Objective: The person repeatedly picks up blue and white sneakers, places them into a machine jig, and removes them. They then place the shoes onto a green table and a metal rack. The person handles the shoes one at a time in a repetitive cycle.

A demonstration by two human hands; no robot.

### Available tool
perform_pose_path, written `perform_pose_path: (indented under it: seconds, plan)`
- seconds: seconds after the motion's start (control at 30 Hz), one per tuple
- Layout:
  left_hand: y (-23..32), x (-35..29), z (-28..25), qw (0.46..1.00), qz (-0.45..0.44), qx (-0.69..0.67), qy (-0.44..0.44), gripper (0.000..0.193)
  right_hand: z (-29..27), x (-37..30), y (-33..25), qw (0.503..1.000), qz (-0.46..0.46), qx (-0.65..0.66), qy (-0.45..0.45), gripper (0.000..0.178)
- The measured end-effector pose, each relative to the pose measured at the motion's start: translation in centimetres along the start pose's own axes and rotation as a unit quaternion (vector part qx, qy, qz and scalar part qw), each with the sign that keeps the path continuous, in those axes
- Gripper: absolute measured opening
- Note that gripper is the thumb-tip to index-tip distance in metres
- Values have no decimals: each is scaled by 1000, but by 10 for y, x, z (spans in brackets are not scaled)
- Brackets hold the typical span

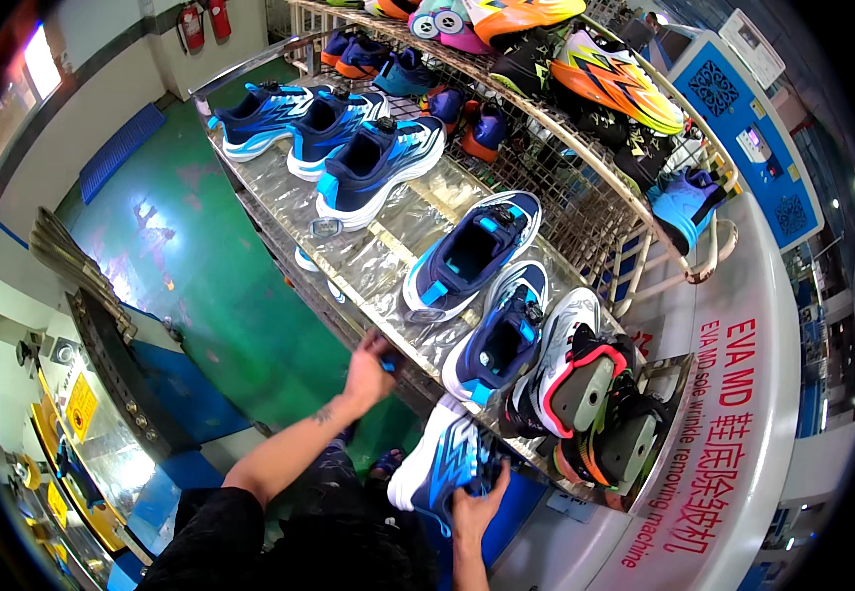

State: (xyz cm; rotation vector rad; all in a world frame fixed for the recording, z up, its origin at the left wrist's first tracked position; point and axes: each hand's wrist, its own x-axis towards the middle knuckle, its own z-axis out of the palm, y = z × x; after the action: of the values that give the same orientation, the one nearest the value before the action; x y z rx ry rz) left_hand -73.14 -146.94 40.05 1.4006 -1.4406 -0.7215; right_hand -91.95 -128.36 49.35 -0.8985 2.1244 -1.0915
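My right hand [477,507] grips a blue sneaker with a thick white sole [435,458], tilted below the near edge of the metal-topped bench [363,261]. My left hand [370,379] is beside that edge, its fingers curled; a small dark-blue bit shows at the fingertips, too small to name. Above the held sneaker, a navy sneaker [501,340] stands on the bench, and another navy sneaker [472,258] stands just behind it. Farther left, several similar sneakers [380,167] sit in a row.
Right of the navy pair stand a white-and-black shoe [570,360] and dark shoes with grey soles. A wire rack [605,182] full of colourful shoes runs behind the bench. To the right is a white machine [743,394]; green floor [240,325] and a dark machine [112,355] lie left.
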Motion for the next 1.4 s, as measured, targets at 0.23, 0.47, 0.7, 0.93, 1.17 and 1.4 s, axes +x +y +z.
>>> perform_pose_path:
  seconds: [0.23, 0.47, 0.7, 0.93, 1.17, 1.4]
  plan:
    - [-100, 60, -34, 984, 44, 144, -96, 38, 107, 110, 25, 938, -71, -340, 10, 68]
    - [26, -33, -5, 965, -82, -22, 247, 38, 102, 196, 67, 890, -212, -395, -78, 61]
    - [70, -196, -10, 977, -149, -137, -62, 26, 93, 31, -13, 922, -301, -242, 31, 56]
    - [155, -282, -183, 873, -208, -108, -427, 26, 88, -143, -33, 798, -408, 172, -409, 33]
    - [350, -394, -319, 794, 233, -558, -67, 66, 35, -235, -50, 586, -351, 229, -693, 42]
    - [392, -547, -364, 794, 424, -426, 92, 58, 8, -467, 1, 243, -322, 87, -911, 23]
